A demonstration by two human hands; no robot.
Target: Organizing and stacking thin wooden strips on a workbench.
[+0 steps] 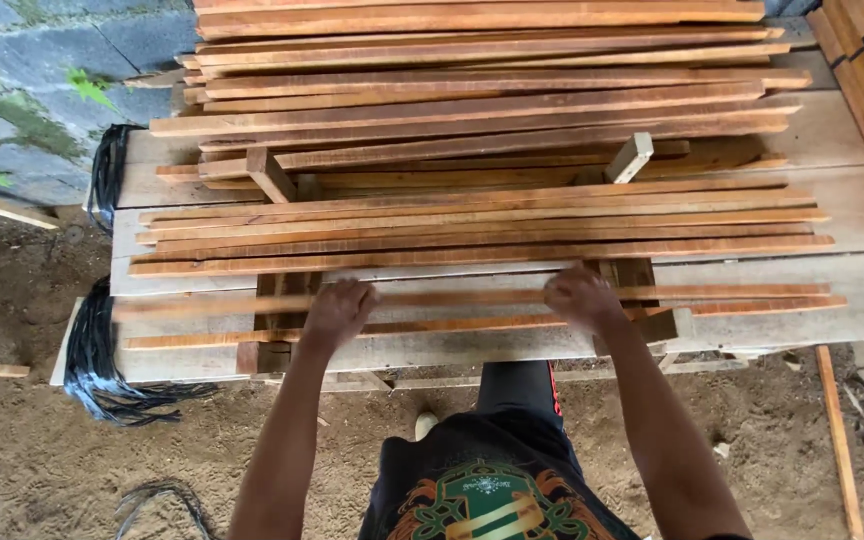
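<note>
Across the bench, both hands grip a slat lying left-to-right.

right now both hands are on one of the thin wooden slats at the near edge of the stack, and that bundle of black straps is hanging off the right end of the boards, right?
Not quite. The head view shows the left hand and right hand on the thin wooden slat at the near edge, but the bundle of black straps hangs off the left end of the boards, not the right.
</note>
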